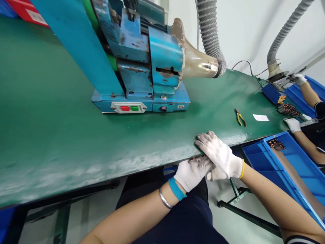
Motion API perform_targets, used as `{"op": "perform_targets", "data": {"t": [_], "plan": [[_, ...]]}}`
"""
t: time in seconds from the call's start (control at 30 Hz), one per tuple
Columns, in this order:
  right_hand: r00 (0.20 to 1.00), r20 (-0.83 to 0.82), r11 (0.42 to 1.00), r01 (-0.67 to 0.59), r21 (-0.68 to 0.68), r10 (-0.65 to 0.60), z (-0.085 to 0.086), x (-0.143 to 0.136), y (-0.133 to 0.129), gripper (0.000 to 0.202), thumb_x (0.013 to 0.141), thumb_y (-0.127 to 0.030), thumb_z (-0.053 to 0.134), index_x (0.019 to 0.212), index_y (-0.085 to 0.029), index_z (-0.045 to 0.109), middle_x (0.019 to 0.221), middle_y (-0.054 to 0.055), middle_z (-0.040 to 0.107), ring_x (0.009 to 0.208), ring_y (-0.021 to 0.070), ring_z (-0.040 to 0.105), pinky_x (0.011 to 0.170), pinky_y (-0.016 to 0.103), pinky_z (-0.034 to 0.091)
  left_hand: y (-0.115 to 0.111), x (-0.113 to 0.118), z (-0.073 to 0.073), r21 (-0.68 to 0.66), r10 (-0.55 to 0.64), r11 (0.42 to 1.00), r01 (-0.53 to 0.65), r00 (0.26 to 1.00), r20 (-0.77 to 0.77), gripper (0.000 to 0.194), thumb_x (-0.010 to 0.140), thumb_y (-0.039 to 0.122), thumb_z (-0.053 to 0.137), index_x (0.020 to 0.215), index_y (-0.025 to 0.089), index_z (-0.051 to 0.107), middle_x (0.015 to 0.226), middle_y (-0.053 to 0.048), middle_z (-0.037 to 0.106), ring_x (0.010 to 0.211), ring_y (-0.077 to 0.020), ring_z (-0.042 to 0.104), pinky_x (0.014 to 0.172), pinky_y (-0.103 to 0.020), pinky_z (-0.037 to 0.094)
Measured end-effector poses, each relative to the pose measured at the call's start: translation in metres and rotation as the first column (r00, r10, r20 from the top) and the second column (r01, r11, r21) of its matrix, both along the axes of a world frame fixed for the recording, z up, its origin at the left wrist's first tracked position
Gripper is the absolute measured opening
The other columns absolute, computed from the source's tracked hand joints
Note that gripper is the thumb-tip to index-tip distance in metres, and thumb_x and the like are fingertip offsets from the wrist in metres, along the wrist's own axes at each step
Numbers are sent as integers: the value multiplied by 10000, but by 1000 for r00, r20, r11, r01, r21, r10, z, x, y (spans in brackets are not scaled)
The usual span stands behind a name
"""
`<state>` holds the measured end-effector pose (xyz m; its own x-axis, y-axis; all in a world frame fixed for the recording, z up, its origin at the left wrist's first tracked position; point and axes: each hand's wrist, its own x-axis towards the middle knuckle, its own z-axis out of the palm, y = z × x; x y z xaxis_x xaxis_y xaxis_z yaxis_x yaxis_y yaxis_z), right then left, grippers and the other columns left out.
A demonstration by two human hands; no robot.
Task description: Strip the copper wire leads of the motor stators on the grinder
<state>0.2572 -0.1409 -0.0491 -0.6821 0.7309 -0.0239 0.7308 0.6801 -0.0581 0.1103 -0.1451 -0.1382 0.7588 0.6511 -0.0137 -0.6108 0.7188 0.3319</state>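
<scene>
Both of my hands wear white gloves with greyed fingertips and meet at the front edge of the green table (76, 145). My left hand (194, 171) lies lower, its fingers tucked partly under the other hand. Over it, my right hand (215, 152) is laid with its fingers extended and pressed together, pointing left. Thin reddish wires (195, 155) stick out by the fingertips; the rest of what lies between the hands is hidden.
A blue machine (142, 78) with red and green buttons stands behind my hands. Yellow-handled pliers (240, 118) and a white paper (261, 118) lie to the right. Blue bins (291, 169) are at lower right. A co-worker's gloved hands (293, 124) are at far right.
</scene>
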Motion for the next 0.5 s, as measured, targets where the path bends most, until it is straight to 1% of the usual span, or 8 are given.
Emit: {"op": "perform_targets", "data": {"t": [0.03, 0.13, 0.23, 0.3, 0.37, 0.4, 0.43, 0.5], "plan": [[1000, -31, 1000, -1, -11, 0, 1, -1, -6, 1035, 711, -780, 401, 1415, -23, 347, 1462, 249, 345, 1361, 404, 282, 1139, 611, 122, 0, -1, 0, -40, -18, 999, 19, 1000, 21, 468, 883, 313, 271, 1098, 173, 662, 1244, -111, 630, 1338, -219, 423, 1137, -411, 307], [989, -147, 999, -7, -37, 2, 5, -1, -7, 998, 761, -796, 310, 1415, -42, 347, 1464, 237, 351, 1373, 366, 298, 1156, 569, 154, -1, -5, -1, -33, -7, 999, 6, 1000, -30, 456, 862, 323, 290, 1095, 161, 647, 1280, -122, 604, 1341, -208, 421, 1151, -387, 288], [975, -209, 997, 69, -20, -72, 7, 3, 19, 1004, 800, -799, 245, 1450, -34, 271, 1509, 243, 263, 1408, 322, 252, 1158, 504, 222, -2, -10, -3, 71, 18, 997, -9, 992, -123, 480, 844, 355, 297, 1083, 137, 652, 1295, -149, 586, 1338, -248, 428, 1149, -460, 280], [979, -162, 993, 121, -7, -121, 5, 4, 44, 995, 810, -780, 278, 1451, -20, 263, 1518, 250, 236, 1419, 329, 217, 1158, 519, 211, -2, -13, -3, 137, 53, 990, -27, 980, -193, 431, 818, 327, 382, 1091, 153, 666, 1309, -125, 582, 1398, -238, 332, 1184, -469, 178], [994, -60, 995, 95, 7, -94, 2, -1, 61, 1011, 758, -777, 407, 1435, -33, 313, 1505, 245, 272, 1405, 366, 223, 1155, 566, 161, -1, -18, -1, 185, 84, 982, -38, 965, -248, 369, 766, 248, 484, 1068, 185, 687, 1310, -97, 586, 1450, -214, 200, 1200, -445, 64], [998, -11, 998, 63, 9, -63, 0, -4, 65, 1031, 720, -774, 469, 1430, -39, 330, 1500, 241, 286, 1394, 384, 230, 1150, 583, 144, 0, -20, 1, 186, 95, 981, -48, 963, -251, 359, 751, 221, 498, 1052, 194, 694, 1304, -94, 592, 1459, -208, 165, 1201, -436, 47], [999, 20, 1000, 25, 11, -26, -1, -9, 65, 1048, 689, -769, 512, 1426, -43, 342, 1494, 239, 297, 1383, 395, 241, 1146, 592, 136, 0, -21, 4, 171, 98, 984, -57, 967, -237, 352, 753, 211, 488, 1036, 197, 696, 1293, -97, 599, 1458, -209, 165, 1201, -430, 66], [998, 41, 999, -45, 1, 45, -1, -17, 54, 1050, 678, -753, 533, 1423, -36, 349, 1487, 241, 307, 1368, 398, 264, 1145, 587, 142, 0, -24, 8, 116, 92, 991, -71, 978, -189, 365, 785, 220, 416, 1031, 190, 684, 1273, -115, 609, 1440, -223, 230, 1187, -443, 171]]}}
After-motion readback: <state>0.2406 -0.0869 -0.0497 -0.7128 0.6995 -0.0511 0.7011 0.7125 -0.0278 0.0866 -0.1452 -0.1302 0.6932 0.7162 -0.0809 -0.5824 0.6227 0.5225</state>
